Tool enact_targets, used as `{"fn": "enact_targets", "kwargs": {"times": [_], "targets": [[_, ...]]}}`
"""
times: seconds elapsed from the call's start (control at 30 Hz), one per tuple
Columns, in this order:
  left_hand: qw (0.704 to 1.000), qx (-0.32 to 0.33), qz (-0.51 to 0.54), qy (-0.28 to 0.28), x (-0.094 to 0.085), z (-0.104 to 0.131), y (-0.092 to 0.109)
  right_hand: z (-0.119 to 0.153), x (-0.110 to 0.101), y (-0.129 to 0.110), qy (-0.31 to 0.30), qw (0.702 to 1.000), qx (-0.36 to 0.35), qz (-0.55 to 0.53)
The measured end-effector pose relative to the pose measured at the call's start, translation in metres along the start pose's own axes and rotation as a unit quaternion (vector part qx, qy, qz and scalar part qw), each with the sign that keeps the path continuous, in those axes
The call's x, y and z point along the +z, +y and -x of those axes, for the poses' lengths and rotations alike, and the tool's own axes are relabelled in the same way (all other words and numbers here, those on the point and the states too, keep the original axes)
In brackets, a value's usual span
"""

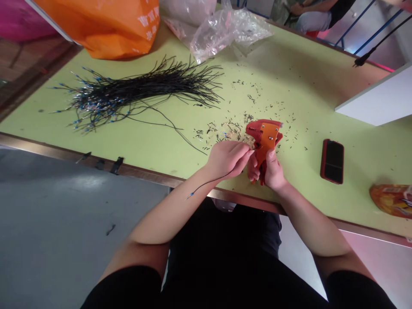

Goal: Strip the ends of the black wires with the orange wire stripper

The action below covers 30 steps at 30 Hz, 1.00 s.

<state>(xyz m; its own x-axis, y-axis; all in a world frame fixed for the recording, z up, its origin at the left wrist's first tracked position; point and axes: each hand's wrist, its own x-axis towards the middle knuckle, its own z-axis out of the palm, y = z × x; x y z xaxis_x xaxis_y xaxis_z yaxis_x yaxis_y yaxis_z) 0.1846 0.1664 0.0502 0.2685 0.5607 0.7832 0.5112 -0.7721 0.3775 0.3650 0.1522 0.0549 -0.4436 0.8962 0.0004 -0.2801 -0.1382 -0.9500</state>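
Both hands are nearly closed at the near side of the counter (299, 98). The right hand (274, 169) curls round the handles of the orange tool (268, 139), its head tipped up toward twelve o'clock, probably so the squeezing grip sits low and the side faces the other hand. The left hand (229, 159) pinches a thin wire (206, 183) just beside the tool at nine o'clock, fingertips close in, which likely steadies the short end; whether that end is inside the tool I cannot tell. Its blue tip hangs toward eight o'clock over the left forearm, out of the tool's way

Between nine and ten o'clock from the tool lies the bundle (141, 88), blue tips mostly toward nine and plain black ends toward the hands, a layout that seems to make single wires easy to draw off. One loose strand (170, 124) trails from it toward the left hand. Dark scraps (209, 128) scatter round the tool's head, from nine to two o'clock, as if dropped where the work is done. The phone (334, 161) rests apart at three o'clock, and the clear bags (219, 34) sit at eleven, both leaving elbow room
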Motion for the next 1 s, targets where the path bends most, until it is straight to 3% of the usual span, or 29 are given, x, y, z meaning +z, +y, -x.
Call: {"fn": "enact_targets", "kwargs": {"times": [0.13, 0.27, 0.33, 0.53, 0.77, 1.0], "targets": [[0.992, -0.062, 0.102, 0.031, 0.002, -0.001, -0.002, -0.003, -0.010, -0.008, -0.014, 0.998, 0.018, -0.056], [0.933, -0.224, 0.271, 0.083, -0.002, -0.005, -0.003, -0.004, -0.028, -0.017, -0.124, 0.982, 0.093, -0.107], [0.910, -0.264, 0.308, 0.084, -0.004, -0.007, -0.003, -0.002, -0.033, -0.018, -0.175, 0.972, 0.113, -0.111], [0.910, -0.266, 0.316, 0.034, -0.003, -0.005, -0.003, 0.006, -0.026, -0.012, -0.243, 0.954, 0.141, -0.107], [0.909, -0.273, 0.310, 0.052, -0.006, -0.004, -0.002, 0.007, -0.032, -0.010, -0.224, 0.961, 0.144, -0.078], [0.953, -0.236, 0.189, 0.020, -0.007, 0.000, -0.005, 0.006, -0.029, -0.014, -0.213, 0.966, 0.132, -0.070]]}}
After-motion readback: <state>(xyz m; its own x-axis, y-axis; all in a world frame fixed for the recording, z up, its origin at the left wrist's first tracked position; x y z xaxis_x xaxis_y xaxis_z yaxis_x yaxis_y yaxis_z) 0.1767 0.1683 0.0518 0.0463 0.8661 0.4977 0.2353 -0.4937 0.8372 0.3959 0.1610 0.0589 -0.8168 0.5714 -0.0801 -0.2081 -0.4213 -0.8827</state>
